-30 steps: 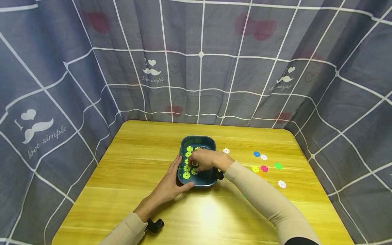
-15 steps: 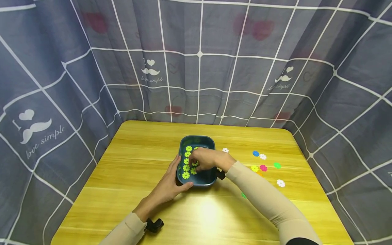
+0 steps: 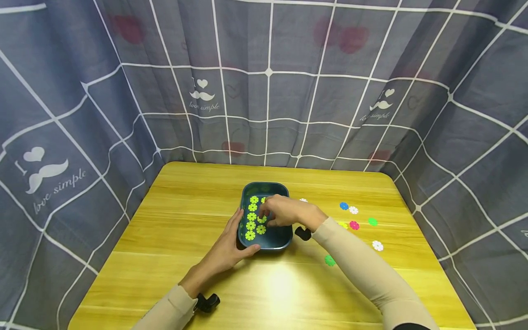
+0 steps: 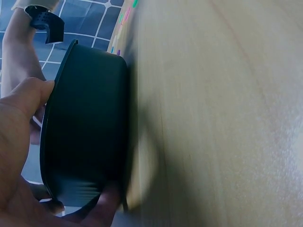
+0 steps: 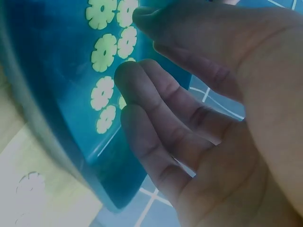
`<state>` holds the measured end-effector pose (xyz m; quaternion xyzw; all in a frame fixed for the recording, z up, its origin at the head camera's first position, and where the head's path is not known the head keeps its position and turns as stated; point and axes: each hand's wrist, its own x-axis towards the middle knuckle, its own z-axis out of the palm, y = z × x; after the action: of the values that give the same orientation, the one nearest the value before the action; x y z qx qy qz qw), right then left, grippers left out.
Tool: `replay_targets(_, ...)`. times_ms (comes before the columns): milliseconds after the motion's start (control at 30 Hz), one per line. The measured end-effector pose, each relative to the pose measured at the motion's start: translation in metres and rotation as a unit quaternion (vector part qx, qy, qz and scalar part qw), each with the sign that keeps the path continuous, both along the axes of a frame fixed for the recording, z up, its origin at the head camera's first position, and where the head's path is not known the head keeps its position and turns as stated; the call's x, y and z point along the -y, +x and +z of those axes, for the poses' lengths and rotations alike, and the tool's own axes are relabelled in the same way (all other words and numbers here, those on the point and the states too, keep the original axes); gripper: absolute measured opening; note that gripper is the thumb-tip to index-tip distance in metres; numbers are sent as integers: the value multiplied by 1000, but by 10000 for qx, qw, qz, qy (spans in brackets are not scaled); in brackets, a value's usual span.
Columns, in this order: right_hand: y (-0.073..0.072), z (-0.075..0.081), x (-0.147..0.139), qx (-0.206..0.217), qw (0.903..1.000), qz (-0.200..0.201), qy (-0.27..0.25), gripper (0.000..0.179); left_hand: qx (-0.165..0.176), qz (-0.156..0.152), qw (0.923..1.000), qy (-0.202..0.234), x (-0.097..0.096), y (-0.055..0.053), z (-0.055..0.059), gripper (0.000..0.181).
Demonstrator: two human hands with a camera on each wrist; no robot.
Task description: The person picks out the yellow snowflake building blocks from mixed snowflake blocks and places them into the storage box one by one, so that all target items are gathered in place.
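A dark teal tray (image 3: 278, 240) with raised walls stands on the table. Yellow-green flower-shaped pieces (image 3: 251, 217) lie flat inside it, in a left column and a partly covered second one. My left hand (image 3: 228, 243) holds the tray at its left side and near corner; in the left wrist view its thumb touches the rim (image 4: 45, 127). Over the tray's inside is my right hand (image 3: 284, 210), fingers loosely bent. In the right wrist view, thumb and fingers (image 5: 137, 85) are apart beside the flower pieces, with nothing visible between them.
Right of the tray, loose flower pieces lie scattered: blue (image 3: 344, 206), pink (image 3: 354, 225), green (image 3: 373, 222), white (image 3: 377, 246) and others. A green piece (image 3: 330, 260) is beside the right forearm. A grey checked curtain (image 3: 247, 91) surrounds the wooden table (image 3: 165, 220).
My right hand has shifted slightly right and up from the second column, uncovering more of its pieces. The left hand and the tray have stayed in place.
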<state>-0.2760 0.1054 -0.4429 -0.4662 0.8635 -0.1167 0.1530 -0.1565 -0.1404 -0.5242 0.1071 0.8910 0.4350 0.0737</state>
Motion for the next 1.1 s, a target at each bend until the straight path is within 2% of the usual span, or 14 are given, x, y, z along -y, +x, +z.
replay_targets(567,6,2,-44,-8,9983,-352,-464,30,-36,-10,10000,24,0,0,-1,126)
replay_targets(867,9,3,-68,63,9948,-509,-884,28,-85,-7,10000,18,-1,-1,0,126)
replay_targets(1100,13,4,-86,-52,9929,-751,-925,30,-44,32,10000,38,-1,0,0,126)
